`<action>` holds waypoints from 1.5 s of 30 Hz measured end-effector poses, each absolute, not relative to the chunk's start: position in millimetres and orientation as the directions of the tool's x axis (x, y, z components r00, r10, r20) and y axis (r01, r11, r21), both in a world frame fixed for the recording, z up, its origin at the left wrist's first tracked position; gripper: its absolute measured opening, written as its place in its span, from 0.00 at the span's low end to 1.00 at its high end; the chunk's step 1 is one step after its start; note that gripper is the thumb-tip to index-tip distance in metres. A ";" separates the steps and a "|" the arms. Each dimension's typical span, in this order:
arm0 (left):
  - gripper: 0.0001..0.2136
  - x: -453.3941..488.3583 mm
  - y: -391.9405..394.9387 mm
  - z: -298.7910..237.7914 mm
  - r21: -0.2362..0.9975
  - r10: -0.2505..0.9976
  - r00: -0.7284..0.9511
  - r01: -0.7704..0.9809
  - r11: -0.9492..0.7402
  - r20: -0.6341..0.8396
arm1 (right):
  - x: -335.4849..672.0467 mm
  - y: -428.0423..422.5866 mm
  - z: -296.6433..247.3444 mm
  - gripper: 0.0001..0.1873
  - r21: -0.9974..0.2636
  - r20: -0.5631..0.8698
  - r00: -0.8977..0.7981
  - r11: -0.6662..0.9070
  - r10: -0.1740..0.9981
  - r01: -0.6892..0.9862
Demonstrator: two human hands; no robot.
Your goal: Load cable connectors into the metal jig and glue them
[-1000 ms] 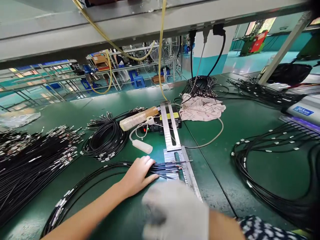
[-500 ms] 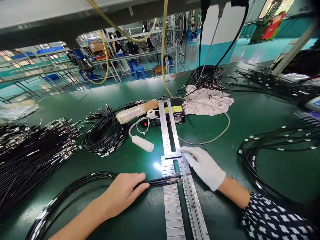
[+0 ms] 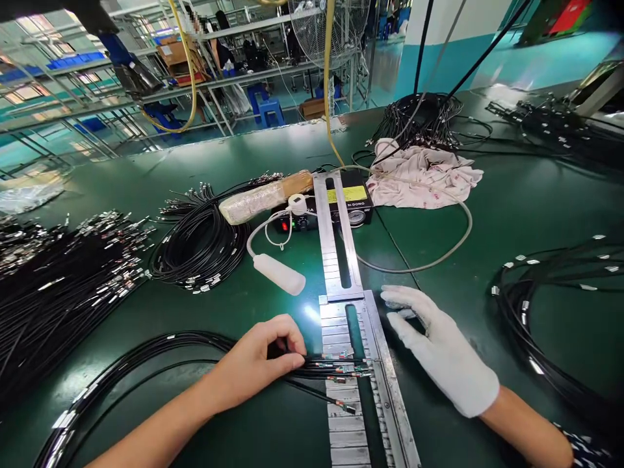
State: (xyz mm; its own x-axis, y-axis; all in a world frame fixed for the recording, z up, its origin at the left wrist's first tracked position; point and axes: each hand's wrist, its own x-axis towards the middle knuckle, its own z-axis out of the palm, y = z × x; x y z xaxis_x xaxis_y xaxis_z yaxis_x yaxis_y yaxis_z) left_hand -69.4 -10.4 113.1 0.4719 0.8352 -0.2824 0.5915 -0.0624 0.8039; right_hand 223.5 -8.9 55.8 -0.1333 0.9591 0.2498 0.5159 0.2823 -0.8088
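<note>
My bare left hand [image 3: 267,354] is closed around several black cables [image 3: 312,372], thumb and fingers pressed together near their ends. Their stripped, connector-tipped ends fan out across a slotted metal fixture [image 3: 341,338], and one cable splays lower than the others. Behind the hand the cables curve away to the lower left. My right hand [image 3: 441,348], in a white glove, is held to the right of the fixture's rail with thumb and fingers apart and nothing between them. A small gap separates its fingertips from the metal.
A black control box [image 3: 363,198] sits under the fixture's far end. Before it lies a white cylindrical handpiece [image 3: 279,273] on a cord. Cable bundles [image 3: 199,247] lie at left, and a coil [image 3: 511,312] at right. A crumpled cloth [image 3: 424,175] is farther back.
My right hand has drawn back from the rail toward the right. Under my left hand the cable ends have spread apart over the fixture, and its fingers have curled more. The view has shifted slightly.
</note>
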 end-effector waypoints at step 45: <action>0.12 -43.6 32.3 95.4 0.527 0.659 0.746 0.526 -0.667 0.090 | 219.3 -6.5 63.7 0.14 -0.728 0.180 -0.233 0.289 0.956 0.622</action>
State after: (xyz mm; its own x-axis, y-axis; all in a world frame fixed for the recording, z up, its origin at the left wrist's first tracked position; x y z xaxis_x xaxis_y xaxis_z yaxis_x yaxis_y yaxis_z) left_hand -43.6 32.3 95.4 0.7463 0.6594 0.0903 0.5258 -0.6673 0.5275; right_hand 219.3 -6.5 63.7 -0.2329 0.9557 0.1797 0.6224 0.2885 -0.7276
